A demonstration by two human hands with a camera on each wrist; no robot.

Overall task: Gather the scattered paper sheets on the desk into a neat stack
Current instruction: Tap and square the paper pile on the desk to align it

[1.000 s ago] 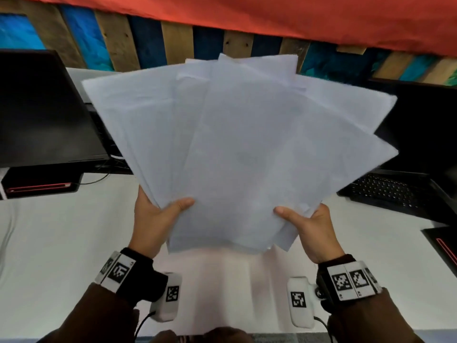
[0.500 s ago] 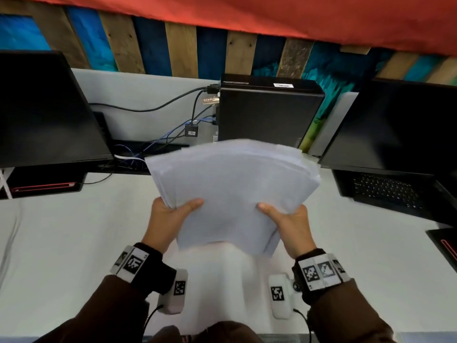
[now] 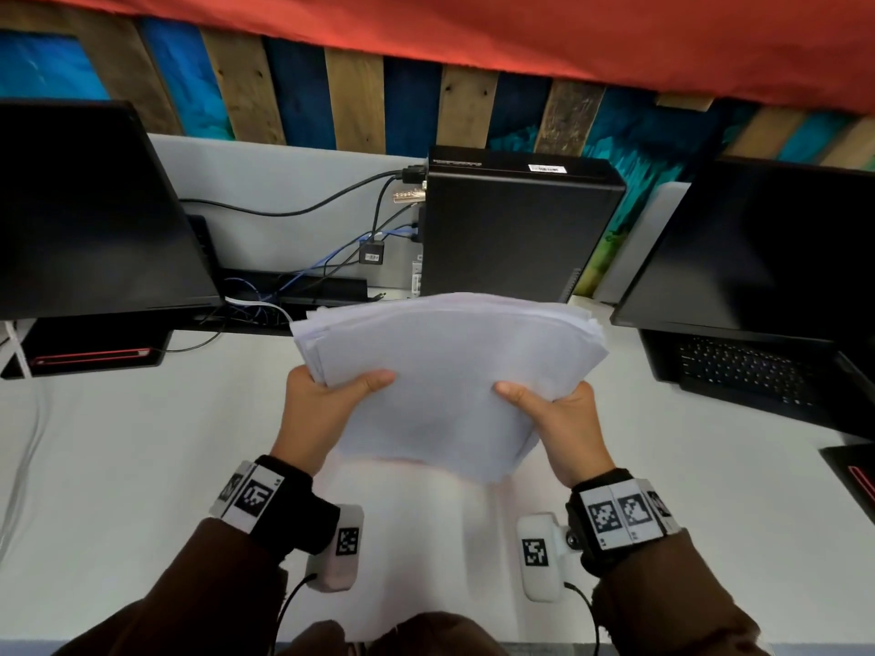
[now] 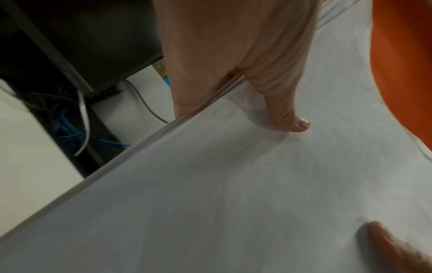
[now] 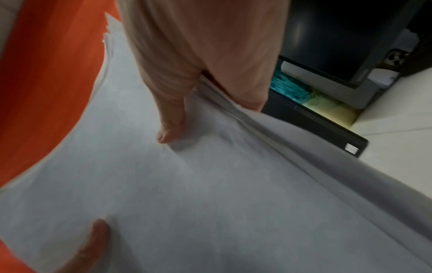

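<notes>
We've got the paper sheets [image 3: 450, 385] at frame centre, lifted above the white desk [image 3: 118, 466], edges uneven. Our left hand [image 3: 322, 419] pinches the left edge, thumb on top; our right hand [image 3: 563, 428] pinches the right edge likewise. Black computer case [image 3: 516, 229] just above them.

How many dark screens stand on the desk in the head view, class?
2: the left monitor at the desk's back left, and the right laptop screen at the back right above its keyboard. Others may lie outside the frame.
</notes>
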